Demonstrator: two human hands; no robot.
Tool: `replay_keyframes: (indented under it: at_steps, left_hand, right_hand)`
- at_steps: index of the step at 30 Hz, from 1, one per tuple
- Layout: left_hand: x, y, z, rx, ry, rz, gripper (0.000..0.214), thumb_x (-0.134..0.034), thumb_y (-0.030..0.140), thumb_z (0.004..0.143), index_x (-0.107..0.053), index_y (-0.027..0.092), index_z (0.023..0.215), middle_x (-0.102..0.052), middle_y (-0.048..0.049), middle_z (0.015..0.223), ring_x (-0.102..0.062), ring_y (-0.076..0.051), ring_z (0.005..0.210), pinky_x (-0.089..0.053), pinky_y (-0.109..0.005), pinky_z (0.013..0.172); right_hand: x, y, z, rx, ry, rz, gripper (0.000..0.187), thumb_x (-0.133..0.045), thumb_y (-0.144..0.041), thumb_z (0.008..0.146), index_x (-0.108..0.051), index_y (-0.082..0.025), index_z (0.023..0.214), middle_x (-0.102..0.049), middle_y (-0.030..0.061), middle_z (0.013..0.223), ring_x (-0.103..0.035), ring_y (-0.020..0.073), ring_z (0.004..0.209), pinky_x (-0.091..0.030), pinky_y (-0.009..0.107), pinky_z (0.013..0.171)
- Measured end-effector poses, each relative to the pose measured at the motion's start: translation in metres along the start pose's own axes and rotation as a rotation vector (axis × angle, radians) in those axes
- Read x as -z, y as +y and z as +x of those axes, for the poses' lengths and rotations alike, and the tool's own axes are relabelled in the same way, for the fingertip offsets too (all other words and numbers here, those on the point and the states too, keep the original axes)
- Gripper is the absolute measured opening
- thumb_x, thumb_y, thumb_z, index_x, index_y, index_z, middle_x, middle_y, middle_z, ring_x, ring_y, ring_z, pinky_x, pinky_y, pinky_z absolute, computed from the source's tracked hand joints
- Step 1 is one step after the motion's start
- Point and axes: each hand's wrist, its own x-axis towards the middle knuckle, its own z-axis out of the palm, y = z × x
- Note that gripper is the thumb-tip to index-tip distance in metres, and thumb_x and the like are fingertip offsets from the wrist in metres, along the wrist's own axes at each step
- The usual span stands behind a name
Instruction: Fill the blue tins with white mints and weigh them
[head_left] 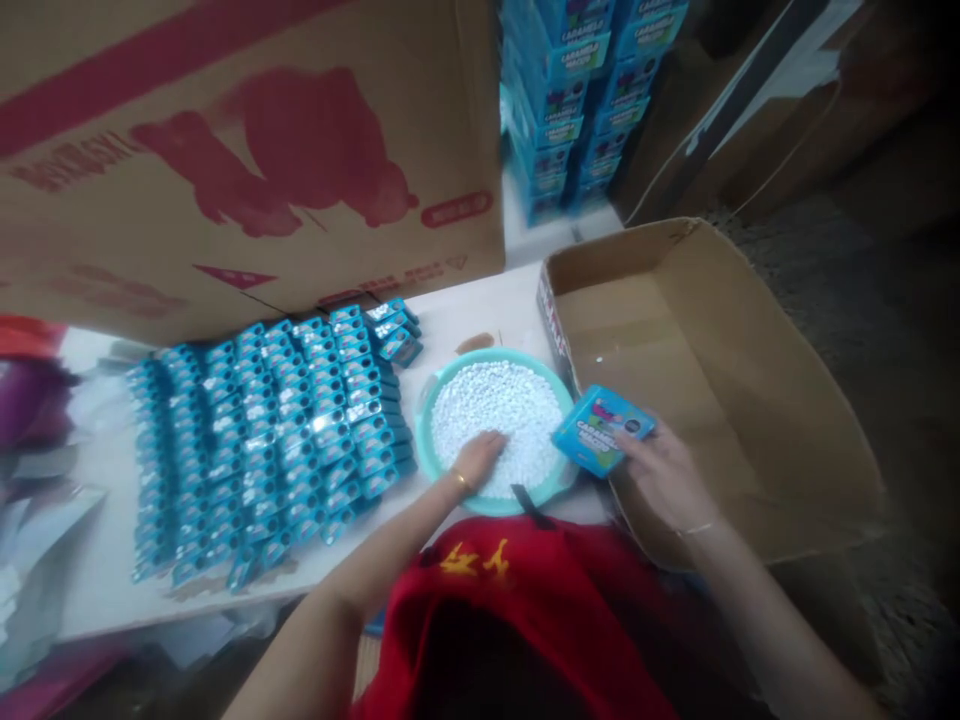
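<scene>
A round turquoise basin [424,420] holds a heap of small white candies [487,395]. My left hand [480,460] reaches into the heap, its fingers together and curled down among the candies; the fingertips are hidden. To the right of the basin, my right hand [664,465] grips a flat blue candy box [600,430] by its right end, thumb on the printed face. The box is tilted, with its left corner by the basin's rim. Left of the basin, long rows of small blue boxes [300,430] stand packed together, and white candies show at many of their tops.
An open cardboard carton [720,380] stands right of the basin. Behind the rows rises a large printed cardboard box [262,150]. Stacked blue packs [570,110] stand at the back. White tabletop [465,310] shows between them. Plastic bags [37,550] lie at the left.
</scene>
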Motion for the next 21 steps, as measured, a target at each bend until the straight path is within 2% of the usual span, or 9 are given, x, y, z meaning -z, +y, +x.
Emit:
replay_keyframes:
  at_steps: [4,7,11,15,18,21]
  left_hand:
    - [-0.006,0.005,-0.009,-0.027,-0.002,-0.210,0.038,-0.041,0.008,0.081,-0.054,0.017,0.116,-0.059,-0.0080,0.111,-0.054,-0.019,0.103,-0.042,-0.036,0.097]
    - [0.005,0.005,-0.018,-0.056,0.009,-0.304,0.035,-0.043,0.014,0.083,-0.053,0.014,0.116,-0.060,-0.0086,0.108,-0.056,-0.019,0.097,-0.044,-0.035,0.094]
    - [0.041,0.003,-0.038,-0.107,0.079,-0.333,0.033,-0.048,0.028,0.088,-0.051,0.015,0.117,-0.059,-0.0103,0.107,-0.057,-0.020,0.096,-0.045,-0.035,0.091]
    - [0.091,0.010,-0.058,-0.163,0.137,-0.282,0.030,-0.043,0.028,0.092,-0.050,0.016,0.118,-0.058,-0.0113,0.109,-0.056,-0.020,0.101,-0.044,-0.035,0.092]
    - [0.122,0.023,-0.064,-0.182,0.144,-0.209,0.029,-0.042,0.026,0.092,-0.050,0.016,0.118,-0.058,-0.0111,0.108,-0.056,-0.020,0.101,-0.045,-0.035,0.092]
    - [0.143,0.040,-0.061,-0.153,0.077,-0.054,0.025,-0.042,0.022,0.091,-0.051,0.015,0.114,-0.059,-0.0107,0.106,-0.057,-0.020,0.098,-0.046,-0.034,0.089]
  right_hand:
    - [-0.021,0.015,-0.012,0.087,0.008,-0.094,0.045,-0.076,-0.037,0.069,-0.057,-0.025,0.108,-0.068,0.0046,0.104,-0.065,0.0227,0.095,-0.054,0.043,0.088]
    - [-0.029,0.030,-0.009,0.212,0.039,-0.173,0.047,-0.075,-0.037,0.070,-0.056,-0.023,0.110,-0.067,0.0057,0.104,-0.064,0.0229,0.097,-0.052,0.043,0.090]
    - [-0.034,0.053,0.006,0.432,0.037,-0.406,0.047,-0.067,-0.039,0.077,-0.053,-0.022,0.118,-0.061,0.0082,0.114,-0.059,0.0246,0.106,-0.047,0.046,0.096]
    - [-0.041,0.069,0.021,0.631,-0.029,-0.687,0.037,-0.057,-0.032,0.084,-0.053,-0.022,0.119,-0.058,0.0103,0.115,-0.054,0.0265,0.110,-0.045,0.046,0.097]
    - [-0.048,0.075,0.027,0.688,-0.141,-0.816,0.037,-0.049,-0.021,0.085,-0.053,-0.020,0.121,-0.056,0.0120,0.114,-0.053,0.0270,0.110,-0.045,0.047,0.097]
    - [-0.055,0.079,0.028,0.718,-0.220,-0.900,0.043,-0.045,-0.012,0.081,-0.051,-0.019,0.123,-0.055,0.0123,0.115,-0.053,0.0271,0.110,-0.046,0.046,0.096]
